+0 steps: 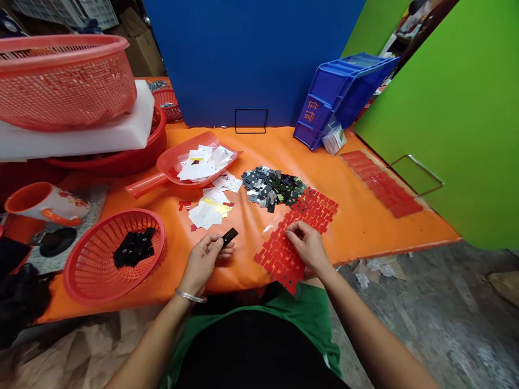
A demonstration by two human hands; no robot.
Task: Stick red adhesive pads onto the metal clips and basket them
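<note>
Orange table [357, 229]: near edge overhung by a red sheet [278, 251], room to its right. Right hand [308, 247] — thumb and forefinger together over the sheet, hold unclear; left hand [204, 260] — fingers curled, pinching one black piece [230, 236] left of the sheet.

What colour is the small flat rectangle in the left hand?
The small, flat, rectangular piece in the left hand is black, best seen in the head view.

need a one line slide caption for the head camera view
Left hand holding a small black piece, right hand over a patterned red sheet on an orange table.
</note>
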